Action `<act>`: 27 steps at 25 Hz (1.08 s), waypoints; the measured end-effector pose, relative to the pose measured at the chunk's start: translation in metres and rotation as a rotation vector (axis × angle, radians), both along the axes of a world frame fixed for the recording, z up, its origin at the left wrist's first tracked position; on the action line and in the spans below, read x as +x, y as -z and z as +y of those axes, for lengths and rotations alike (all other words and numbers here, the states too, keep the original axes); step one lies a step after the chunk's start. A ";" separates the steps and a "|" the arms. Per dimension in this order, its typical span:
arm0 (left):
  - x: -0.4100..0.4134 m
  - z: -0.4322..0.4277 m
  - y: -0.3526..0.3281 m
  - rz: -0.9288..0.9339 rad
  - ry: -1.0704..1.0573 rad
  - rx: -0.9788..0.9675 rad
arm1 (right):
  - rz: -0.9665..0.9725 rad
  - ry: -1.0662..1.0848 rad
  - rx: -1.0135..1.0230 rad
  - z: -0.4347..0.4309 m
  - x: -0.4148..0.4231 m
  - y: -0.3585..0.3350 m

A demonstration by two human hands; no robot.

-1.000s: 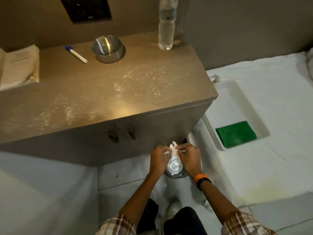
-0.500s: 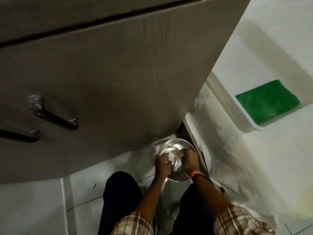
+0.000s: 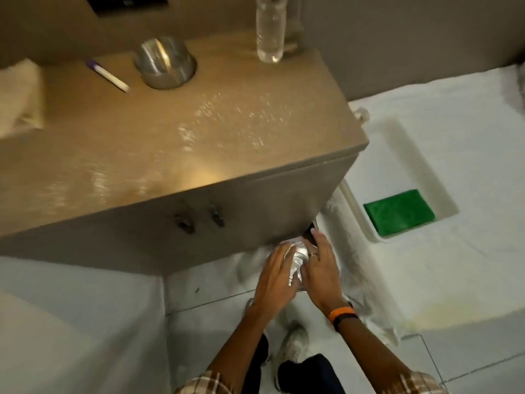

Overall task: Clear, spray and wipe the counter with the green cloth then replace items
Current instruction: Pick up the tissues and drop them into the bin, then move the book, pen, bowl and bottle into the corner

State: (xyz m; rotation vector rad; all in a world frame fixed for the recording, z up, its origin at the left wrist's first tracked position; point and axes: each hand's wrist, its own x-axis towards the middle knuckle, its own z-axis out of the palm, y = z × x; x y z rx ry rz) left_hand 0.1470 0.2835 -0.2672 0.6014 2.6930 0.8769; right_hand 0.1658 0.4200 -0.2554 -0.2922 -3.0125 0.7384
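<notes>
The brown counter (image 3: 159,143) shines with wet droplets across its top. A green cloth (image 3: 398,212) lies folded in a white tray (image 3: 358,220) on the white surface to the right. Low down by the cabinet's front right corner, my left hand (image 3: 274,280) and my right hand (image 3: 321,273) cup a small steel container (image 3: 299,258) between them, fingers stretched along its sides. Most of the container is hidden by the hands.
On the counter's back edge stand a steel bowl (image 3: 164,64), a white pen with a blue cap (image 3: 109,76) and a clear water bottle (image 3: 270,32). A folded cream cloth (image 3: 20,98) lies at the left. Two cabinet handles (image 3: 199,221) face me.
The view dipped close to the floor and rose again. The white tissue that my hands held over the steel container is no longer visible; my hands now lie along its sides.
</notes>
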 end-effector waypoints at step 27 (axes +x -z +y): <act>-0.297 -0.460 -0.221 0.333 -0.487 -0.398 | -0.068 -0.572 -0.149 -0.439 -0.367 -0.226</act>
